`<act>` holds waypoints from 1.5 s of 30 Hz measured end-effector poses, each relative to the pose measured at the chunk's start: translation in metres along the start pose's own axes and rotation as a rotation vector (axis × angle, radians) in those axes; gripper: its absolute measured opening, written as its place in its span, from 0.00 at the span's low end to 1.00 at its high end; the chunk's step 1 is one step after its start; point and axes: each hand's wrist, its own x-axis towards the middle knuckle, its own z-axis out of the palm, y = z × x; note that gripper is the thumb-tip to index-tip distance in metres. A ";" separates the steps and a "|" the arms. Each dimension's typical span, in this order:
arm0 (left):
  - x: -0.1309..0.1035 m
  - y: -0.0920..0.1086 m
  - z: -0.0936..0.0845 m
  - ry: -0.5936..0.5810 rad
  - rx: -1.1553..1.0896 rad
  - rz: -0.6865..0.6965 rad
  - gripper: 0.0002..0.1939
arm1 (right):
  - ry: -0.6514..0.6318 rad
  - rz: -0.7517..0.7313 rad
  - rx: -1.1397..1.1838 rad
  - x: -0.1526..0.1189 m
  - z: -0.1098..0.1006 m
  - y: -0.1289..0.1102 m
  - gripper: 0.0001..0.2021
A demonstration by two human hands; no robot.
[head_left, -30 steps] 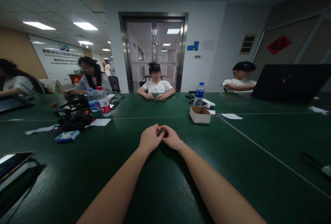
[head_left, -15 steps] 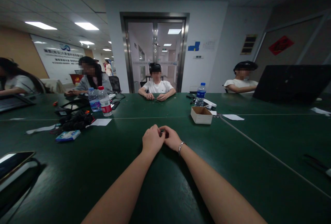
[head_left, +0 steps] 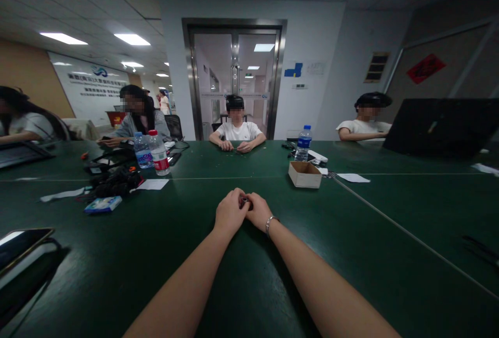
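Close together above the green table (head_left: pixel 187 255), my left hand (head_left: pixel 229 211) and my right hand (head_left: pixel 258 211) meet at the fingertips. Both hands have their fingers curled in around a small, dark, shiny thing (head_left: pixel 244 200). It is mostly covered by the fingers and too small to name. A silvery bracelet (head_left: pixel 268 225) circles my right wrist. Beyond my right hand stands an open cardboard box (head_left: pixel 305 178) with pale sides.
Two bottles (head_left: pixel 158 155) stand at the left, by black cables (head_left: pixel 117 182) and a blue-and-white packet (head_left: pixel 103 205). A phone (head_left: pixel 23 244) lies at the near left. Another water bottle (head_left: pixel 303 144) is behind the box. A dark laptop (head_left: pixel 440 127) stands at right. Several people sit around the table.
My fingers have shifted slightly, so a little more of the small shiny thing shows between them. My right wrist has turned a bit. The table items stay in place.
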 end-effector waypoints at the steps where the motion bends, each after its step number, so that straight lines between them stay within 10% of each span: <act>1: 0.000 -0.001 0.000 -0.005 -0.011 0.021 0.05 | -0.003 -0.001 -0.013 0.000 0.000 0.001 0.10; 31: 0.018 -0.038 0.010 0.041 -0.627 -0.093 0.09 | 0.114 0.000 0.083 0.001 -0.003 0.005 0.10; 45: 0.025 -0.048 0.007 -0.156 -0.815 -0.142 0.14 | 0.148 0.055 0.240 0.003 -0.003 0.011 0.12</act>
